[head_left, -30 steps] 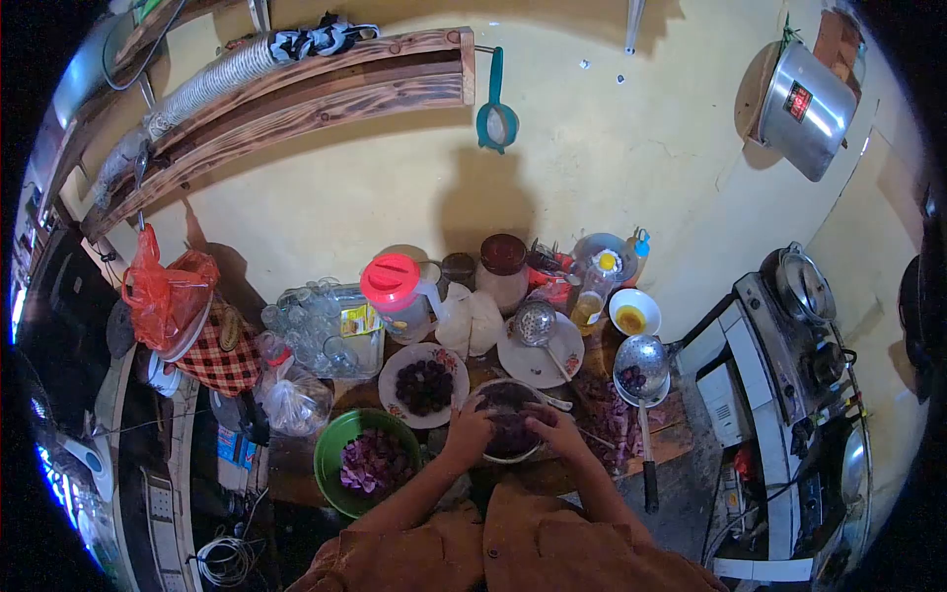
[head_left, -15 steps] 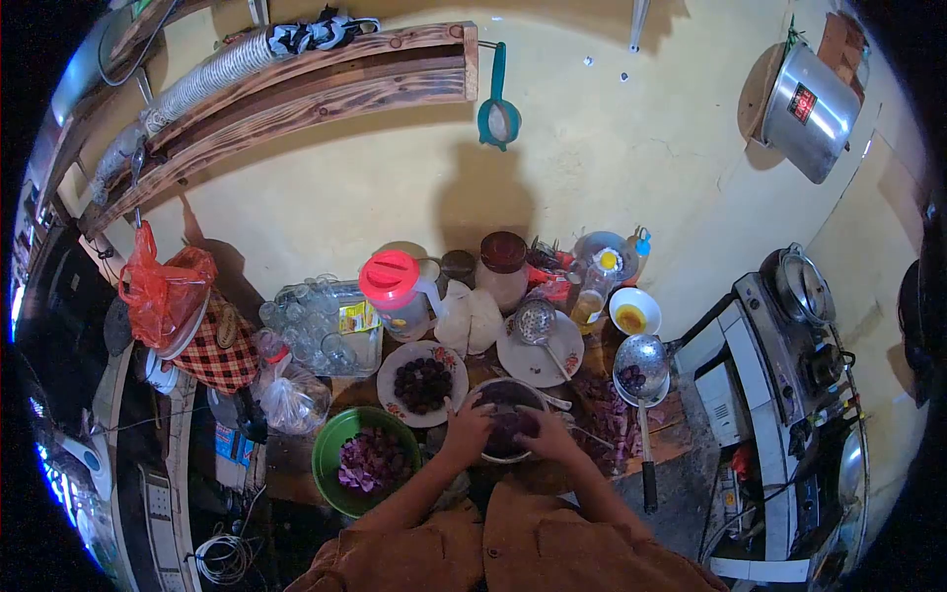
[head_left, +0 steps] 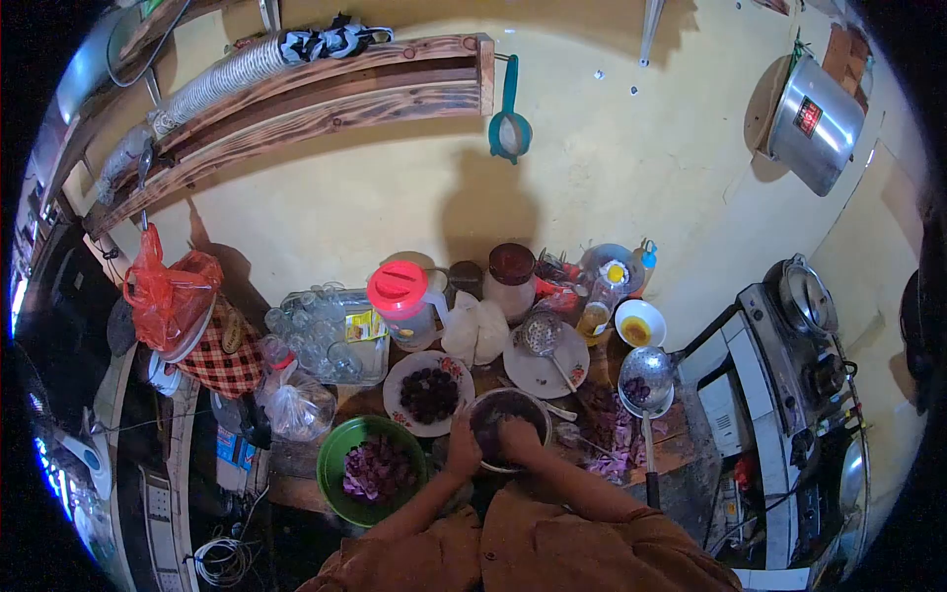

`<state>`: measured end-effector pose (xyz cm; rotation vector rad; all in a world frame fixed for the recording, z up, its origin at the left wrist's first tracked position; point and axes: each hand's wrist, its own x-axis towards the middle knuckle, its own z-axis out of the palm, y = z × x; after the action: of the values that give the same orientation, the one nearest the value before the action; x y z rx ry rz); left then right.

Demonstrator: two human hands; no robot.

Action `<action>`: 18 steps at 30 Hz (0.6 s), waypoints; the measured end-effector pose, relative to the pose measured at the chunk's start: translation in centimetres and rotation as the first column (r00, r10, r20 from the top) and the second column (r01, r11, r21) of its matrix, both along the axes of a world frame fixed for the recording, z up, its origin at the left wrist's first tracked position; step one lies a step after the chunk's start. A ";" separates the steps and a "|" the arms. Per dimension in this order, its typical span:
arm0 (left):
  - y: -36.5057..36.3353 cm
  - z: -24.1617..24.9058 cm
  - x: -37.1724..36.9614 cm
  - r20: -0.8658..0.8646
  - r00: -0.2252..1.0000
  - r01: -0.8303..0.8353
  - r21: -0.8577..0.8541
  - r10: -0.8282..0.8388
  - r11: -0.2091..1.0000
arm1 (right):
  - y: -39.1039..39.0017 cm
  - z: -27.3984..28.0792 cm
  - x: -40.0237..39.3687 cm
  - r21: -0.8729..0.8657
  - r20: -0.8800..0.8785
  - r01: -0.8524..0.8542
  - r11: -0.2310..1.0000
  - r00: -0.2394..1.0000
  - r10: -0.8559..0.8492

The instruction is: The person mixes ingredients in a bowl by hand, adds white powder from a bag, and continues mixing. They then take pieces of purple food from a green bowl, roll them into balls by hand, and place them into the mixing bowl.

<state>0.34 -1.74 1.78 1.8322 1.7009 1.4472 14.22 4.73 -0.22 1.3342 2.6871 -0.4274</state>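
Observation:
A metal bowl [head_left: 544, 407] stands close in front of me with a smooth purple mash [head_left: 498, 403] in it. My left hand [head_left: 464, 446] holds the bowl at its left rim. My right hand [head_left: 520, 441] is down inside the bowl, its fingers curled and pressed into the mash; the fingertips are hidden. Left of the bowl, a white flowered plate [head_left: 398, 417] carries dark purple balls [head_left: 430, 395]. A green basin [head_left: 328, 456] with purple peelings or chunks [head_left: 377, 469] sits nearer to me on the left.
Behind the bowl are a plate with a skimmer [head_left: 542, 335], a red-lidded jug [head_left: 398, 286] and an oil bottle [head_left: 595, 318]. At right, a long-handled ladle [head_left: 648, 434] lies across a white bowl beside scattered purple peels [head_left: 607, 434]. A stove [head_left: 789, 345] stands far right.
My right hand has moved left and inward, from the bowl's right rim down into the mash. My left hand has slid lower along the left rim. The view has shifted slightly.

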 end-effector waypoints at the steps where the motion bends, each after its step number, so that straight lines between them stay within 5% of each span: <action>1: -0.3 0.0 0.0 0.000 1.000 -0.001 0.004 0.001 1.000 | 0.0 -0.2 -0.1 -0.001 0.004 0.028 1.000 1.000 -0.028; 4: -0.8 0.1 0.0 0.008 0.999 0.032 -0.031 -0.031 0.999 | 1.3 -0.4 -0.2 -0.092 -0.014 0.136 0.986 0.990 -0.138; 6: -0.6 0.1 0.2 0.159 0.987 0.008 -0.098 0.008 0.995 | 2.4 -0.5 0.3 -0.184 -0.031 0.214 0.959 0.974 -0.223; 8: -0.5 -0.8 0.1 0.110 0.992 -0.055 -0.118 0.068 0.992 | 2.6 -1.4 1.1 -0.375 -0.350 0.348 0.859 0.805 -0.478; 9: -0.5 -1.2 0.2 0.062 0.990 -0.114 -0.145 0.124 0.983 | 2.5 -1.6 1.2 -0.375 -0.347 0.347 0.860 0.807 -0.477; 11: -0.2 -2.0 0.2 0.182 0.977 -0.086 -0.157 0.114 0.984 | 2.2 -2.0 1.6 -0.502 -0.705 0.275 0.820 0.419 -0.572; 12: -0.2 -2.2 0.2 0.295 0.950 -0.056 -0.164 0.103 0.985 | 1.8 -0.8 1.8 -0.502 -0.702 0.277 0.819 0.423 -0.573; 14: -0.3 -1.1 0.2 0.236 0.965 -0.071 -0.176 0.112 0.982 | 0.4 3.7 1.9 -0.864 -0.476 0.022 0.502 0.284 -0.832; 18: 0.1 -1.1 -0.3 -0.012 0.995 -0.101 -0.061 0.100 0.993 | 0.5 0.6 1.4 -0.737 -0.561 0.118 0.666 0.444 -0.699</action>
<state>0.08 -1.61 0.66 1.7467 1.8450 1.4093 15.63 5.19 0.40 1.8750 2.1482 -2.3077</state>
